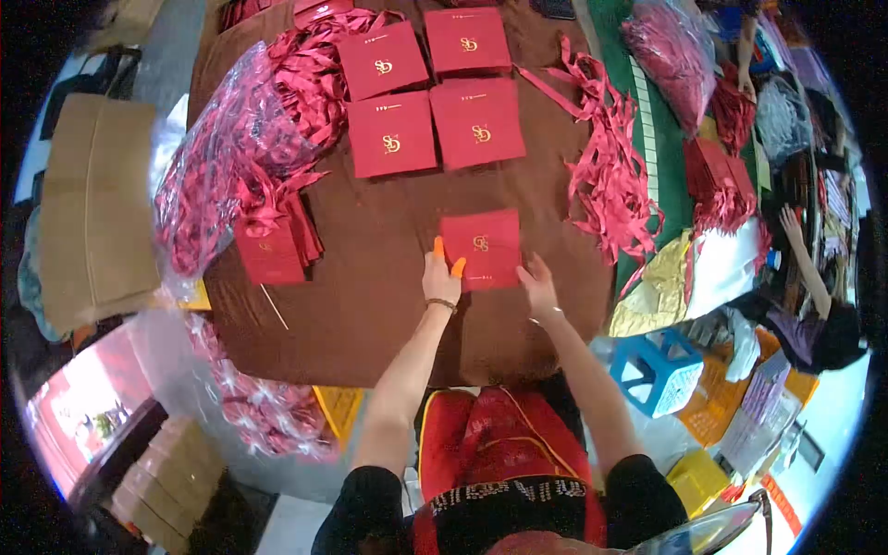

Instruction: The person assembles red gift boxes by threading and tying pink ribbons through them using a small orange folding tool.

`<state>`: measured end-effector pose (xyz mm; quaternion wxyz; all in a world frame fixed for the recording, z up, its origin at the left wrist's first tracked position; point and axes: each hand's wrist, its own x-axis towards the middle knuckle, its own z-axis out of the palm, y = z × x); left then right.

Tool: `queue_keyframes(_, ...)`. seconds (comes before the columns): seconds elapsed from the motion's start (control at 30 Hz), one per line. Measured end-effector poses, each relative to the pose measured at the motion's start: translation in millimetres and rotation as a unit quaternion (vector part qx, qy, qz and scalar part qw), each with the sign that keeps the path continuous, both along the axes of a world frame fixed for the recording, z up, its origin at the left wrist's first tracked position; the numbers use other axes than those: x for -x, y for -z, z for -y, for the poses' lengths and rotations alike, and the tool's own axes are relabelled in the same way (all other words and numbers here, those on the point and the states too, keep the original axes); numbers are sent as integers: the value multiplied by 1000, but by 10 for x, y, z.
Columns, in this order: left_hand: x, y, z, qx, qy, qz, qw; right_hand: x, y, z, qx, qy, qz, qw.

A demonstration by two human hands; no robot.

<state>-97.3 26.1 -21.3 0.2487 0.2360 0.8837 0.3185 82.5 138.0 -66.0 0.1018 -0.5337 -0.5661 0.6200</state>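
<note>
A flat red paper bag [482, 248] with gold lettering lies on the brown-covered table in front of me, its print upside down. My left hand [441, 279], wearing orange finger covers on thumb and index finger, grips its lower left edge, with the thumb on top. At the right edge my right hand [539, 289] has its thumb and fingers apart, the thumb tip close against the bag; whether it touches is hard to tell. Beyond them, several similar red bags [391, 135] lie flat in two rows.
Red ribbons [606, 157] are heaped at the table's right. A plastic sack of ribbons [217, 176] and stacked red bags [268, 250] sit at left, near a thin stick [275, 307]. A blue stool [659, 372] stands at right; another person's arm [807, 264] shows beyond.
</note>
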Motion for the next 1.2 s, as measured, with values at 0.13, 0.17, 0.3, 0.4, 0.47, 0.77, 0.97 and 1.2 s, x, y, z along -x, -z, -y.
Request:
queue_keyframes(0.13,-320,36,-182,-15,-24,-16,999,184,-255,-157,-141,-20,180,973)
queue_keyframes(0.17,-358,16,-222,-16,-31,-13,999,70,-292,-219,-136,-20,178,974)
queue_keyframes(0.3,-562,-15,-252,55,-103,44,992,-317,-444,-348,85,25,62,994)
queue_keyframes(0.4,-699,-151,-288,121,-158,-29,980,-550,-367,-354,82,-9,54,995)
queue_keyframes(0.47,-738,11,-178,48,-183,-43,981,-677,-354,-379,-22,-71,84,994)
queue_keyframes(0.77,-496,-398,58,-112,-143,319,930,-540,-1092,-134,126,66,22,990)
queue_keyframes(0.97,-499,-1738,484,-202,-167,499,826,-312,-2367,252,58,75,-158,983)
queue_keyframes(1.2,-795,-2970,272,-261,-90,425,862,-710,-3533,-49,228,79,-270,932)
